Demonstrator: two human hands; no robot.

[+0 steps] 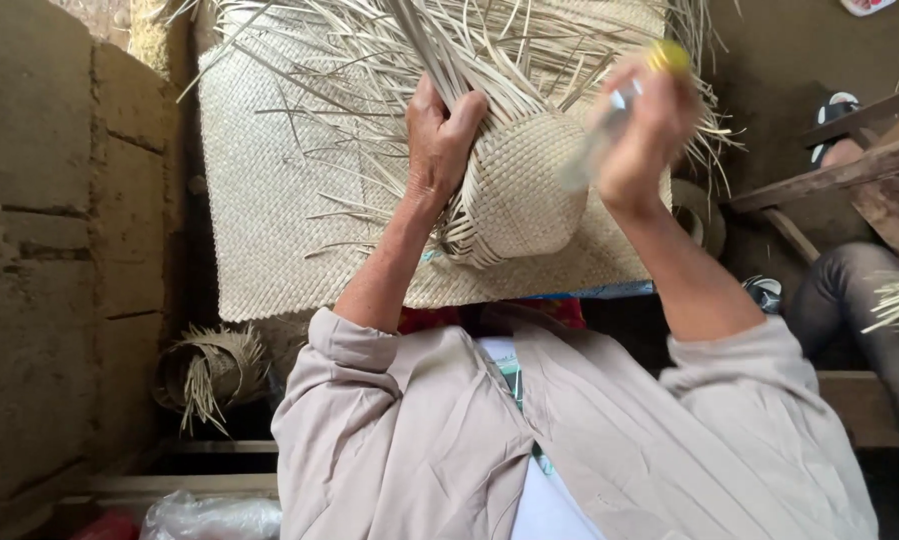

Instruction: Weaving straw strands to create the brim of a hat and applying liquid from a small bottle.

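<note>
My left hand [439, 135] grips the loose strips above the light, springy woven basket [519, 190]; right hand [644, 135] clamps a blurry yellow-tipped tool [609, 125]

— Where does the view look from?

— From the person's head, pointing steeply down over the chest and forearms, very near them.

— What fills the frame?

— The left hand [439, 135] sits just above centre, the right hand [649, 125] at one o'clock, motion-blurred. The woven mat [269, 200] spreads from ten to twelve o'clock; a mud-brick wall [39, 250] runs along nine o'clock.

— Any second view?

— Only this one.
</note>
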